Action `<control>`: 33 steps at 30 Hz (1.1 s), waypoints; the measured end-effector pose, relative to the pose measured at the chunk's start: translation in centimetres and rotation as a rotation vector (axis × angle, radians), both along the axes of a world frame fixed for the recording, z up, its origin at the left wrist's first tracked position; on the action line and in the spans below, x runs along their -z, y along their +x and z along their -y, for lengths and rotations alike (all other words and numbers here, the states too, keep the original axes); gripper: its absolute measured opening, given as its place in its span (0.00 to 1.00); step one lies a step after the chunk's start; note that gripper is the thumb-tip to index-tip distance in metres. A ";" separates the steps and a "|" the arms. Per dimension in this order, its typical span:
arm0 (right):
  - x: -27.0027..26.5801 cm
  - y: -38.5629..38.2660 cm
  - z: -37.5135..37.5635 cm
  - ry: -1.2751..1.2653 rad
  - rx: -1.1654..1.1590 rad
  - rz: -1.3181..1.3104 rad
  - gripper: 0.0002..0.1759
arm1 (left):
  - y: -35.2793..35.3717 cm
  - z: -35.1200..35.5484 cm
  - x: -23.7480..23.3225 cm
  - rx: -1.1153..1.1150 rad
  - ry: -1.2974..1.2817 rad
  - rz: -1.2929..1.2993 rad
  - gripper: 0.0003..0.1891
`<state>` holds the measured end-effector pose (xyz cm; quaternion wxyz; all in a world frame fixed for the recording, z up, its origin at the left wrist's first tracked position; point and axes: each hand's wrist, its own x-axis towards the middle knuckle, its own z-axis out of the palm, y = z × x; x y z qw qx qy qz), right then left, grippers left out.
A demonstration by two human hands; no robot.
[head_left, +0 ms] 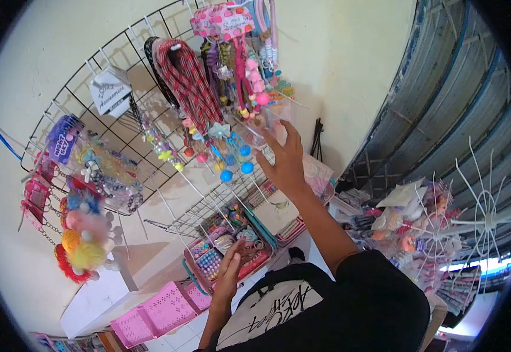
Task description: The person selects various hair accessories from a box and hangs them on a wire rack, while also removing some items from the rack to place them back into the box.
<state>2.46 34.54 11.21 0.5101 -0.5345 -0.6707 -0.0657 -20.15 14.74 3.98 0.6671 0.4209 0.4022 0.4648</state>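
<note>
My right hand (286,161) is raised at the right part of a wire grid rack (135,47), fingers apart and curved. Its fingertips are beside a clear plastic packet (255,134) on a hook; whether they touch it is hard to make out. Left of it hang red patterned cords (188,82) and beaded straps with blue balls (245,167). Pink bead charms (256,79) dangle above. Lower down, my left hand (230,271) is held with fingers extended and nothing visible in it, in front of a compartment basket (194,276) of small colourful accessories.
Pom-pom keychains (85,234) and bead bracelets (111,170) hang on the rack's left side. Below are a white ledge (100,293) and a pink perforated basket (161,311). To the right, white wire hooks (484,220) stick out near packaged goods (408,214) and a metal shutter (437,88).
</note>
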 end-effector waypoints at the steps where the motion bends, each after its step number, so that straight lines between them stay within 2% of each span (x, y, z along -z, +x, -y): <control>1: 0.9 0.1 1.4 -0.006 0.013 0.003 0.27 | -0.5 0.4 0.3 0.046 -0.023 -0.012 0.28; 3: 3.7 0.8 4.8 -0.100 -0.084 0.008 0.27 | -0.9 0.9 0.9 0.118 -0.049 -0.018 0.27; 5: 8.1 1.6 8.6 -0.210 -0.138 0.036 0.25 | -1.0 1.2 1.4 0.288 -0.080 -0.104 0.26; 7: 10.2 2.4 13.7 -0.502 -0.275 -0.055 0.24 | -0.2 1.2 2.3 0.406 -0.096 -0.135 0.26; 9: 12.9 3.9 18.4 -0.808 -0.383 0.153 0.24 | 0.2 1.2 5.2 0.628 -0.082 -0.128 0.25; 11: 16.2 5.3 23.2 -1.112 -0.492 0.401 0.25 | 2.1 0.8 5.5 0.823 -0.120 -0.195 0.25; 13: 15.2 5.6 27.9 -1.420 -0.400 0.440 0.22 | 4.6 0.6 6.8 1.062 -0.119 -0.237 0.25; 17: 16.0 7.2 36.0 -1.340 -0.180 0.245 0.24 | 10.7 1.6 7.5 1.396 -0.045 -0.242 0.24; 19: 14.8 8.2 39.2 -1.280 -0.113 0.152 0.25 | 14.2 2.8 6.3 1.452 0.106 -0.369 0.23; 22: 12.2 12.2 44.0 -1.270 -0.189 -0.046 0.22 | 18.4 6.2 5.4 1.612 0.132 -0.390 0.22; 25: 8.0 17.9 51.4 -1.124 -0.254 -0.317 0.18 | 22.3 10.5 5.7 1.750 0.079 -0.381 0.22; 27: 3.0 21.8 58.5 -0.876 -0.125 -0.549 0.14 | 25.1 13.6 6.2 1.887 0.090 -0.399 0.23; 28: 2.1 23.8 61.9 -0.785 -0.003 -0.605 0.12 | 26.5 15.4 6.1 1.917 0.120 -0.413 0.23; 29: 1.3 25.7 65.5 -0.749 0.126 -0.805 0.11 | 28.1 17.2 5.8 1.934 0.103 -0.428 0.23; 30: 3.8 29.1 69.2 -0.619 0.235 -0.692 0.11 | 29.6 18.9 5.5 1.947 0.286 -0.432 0.24; 31: 4.6 30.8 72.6 -0.602 0.448 -0.755 0.11 | 31.0 20.6 5.1 1.950 0.468 -0.434 0.24; 32: 7.9 33.3 76.4 -0.713 0.580 -0.754 0.12 | 32.6 22.5 4.5 1.921 0.620 -0.386 0.24; 33: 9.3 34.3 79.0 -0.930 0.704 -0.764 0.15 | 34.3 24.4 3.8 1.884 0.774 -0.334 0.24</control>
